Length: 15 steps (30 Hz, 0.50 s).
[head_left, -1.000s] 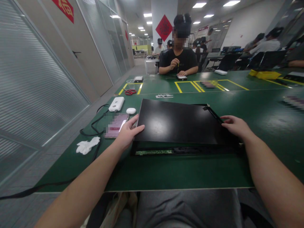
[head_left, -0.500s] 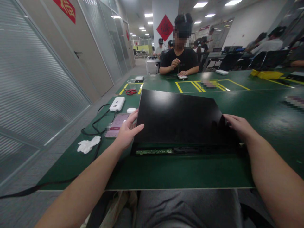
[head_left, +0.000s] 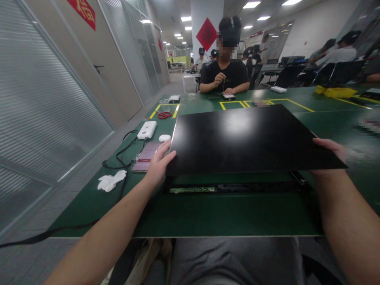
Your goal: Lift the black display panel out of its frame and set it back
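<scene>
A glossy black screen panel (head_left: 252, 142) is held up over the near part of the green table. My left hand (head_left: 159, 161) grips its left edge, thumb on top and fingers behind. On the right edge, my right hand (head_left: 331, 152) has its fingertips over the rim and its palm beneath, partly hidden by the panel. Under the panel lies a dark frame (head_left: 252, 187), mostly covered. A green circuit board strip (head_left: 192, 190) shows along its front side.
Left of the panel lie a phone (head_left: 145, 157), a white power bank (head_left: 147, 130) with a black cable, a small white case (head_left: 164, 138) and crumpled tissue (head_left: 111, 181). Red scissors (head_left: 164, 115) lie farther back. A person (head_left: 224, 75) works across the table (head_left: 231, 221).
The right side of the panel has risen off the frame and swung outward, exposing the frame's right end. My right hand moved right with it; my left hand stayed nearly in place.
</scene>
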Each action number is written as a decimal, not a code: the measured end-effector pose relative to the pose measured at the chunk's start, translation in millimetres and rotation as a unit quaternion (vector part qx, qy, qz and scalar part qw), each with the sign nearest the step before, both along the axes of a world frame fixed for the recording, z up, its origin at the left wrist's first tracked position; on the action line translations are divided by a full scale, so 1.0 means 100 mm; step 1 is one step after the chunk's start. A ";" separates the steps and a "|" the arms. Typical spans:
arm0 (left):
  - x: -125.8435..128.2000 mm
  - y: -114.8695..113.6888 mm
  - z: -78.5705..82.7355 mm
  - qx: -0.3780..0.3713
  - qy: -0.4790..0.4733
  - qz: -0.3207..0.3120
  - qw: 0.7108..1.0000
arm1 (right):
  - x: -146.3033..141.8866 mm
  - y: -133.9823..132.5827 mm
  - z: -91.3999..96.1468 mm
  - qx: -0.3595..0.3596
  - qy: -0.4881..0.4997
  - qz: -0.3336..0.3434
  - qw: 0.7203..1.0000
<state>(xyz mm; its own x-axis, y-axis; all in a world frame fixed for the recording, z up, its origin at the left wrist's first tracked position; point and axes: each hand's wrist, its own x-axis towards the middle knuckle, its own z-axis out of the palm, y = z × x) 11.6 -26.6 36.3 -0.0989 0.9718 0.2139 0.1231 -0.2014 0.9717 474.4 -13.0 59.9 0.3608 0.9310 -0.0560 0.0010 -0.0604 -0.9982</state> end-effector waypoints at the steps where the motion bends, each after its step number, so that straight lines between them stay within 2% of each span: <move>1: -0.01 0.01 -0.02 0.029 0.050 0.001 0.998 | -0.01 0.00 0.01 0.017 -0.017 0.001 1.000; 3: -0.02 0.05 -0.07 0.045 0.140 -0.002 0.989 | -0.04 -0.01 0.04 0.046 -0.053 -0.001 0.998; 6: -0.04 0.09 -0.17 0.021 0.227 -0.022 0.974 | -0.06 0.00 0.05 0.077 -0.066 -0.001 0.995; 10: -0.09 0.12 -0.26 -0.018 0.266 -0.039 0.963 | -0.02 0.08 -0.01 0.117 -0.020 -0.038 0.992; 15: -0.14 0.12 -0.29 -0.014 0.345 -0.061 0.937 | 0.12 0.21 -0.10 0.183 0.036 -0.109 0.976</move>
<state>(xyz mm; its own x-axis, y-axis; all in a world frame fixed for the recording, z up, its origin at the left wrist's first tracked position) -2.1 -14.3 7.8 0.1650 0.9731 0.1611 0.7009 -0.2306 0.6749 486.6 8.0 50.0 0.5600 0.7946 0.2344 -0.0428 0.3103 -0.9497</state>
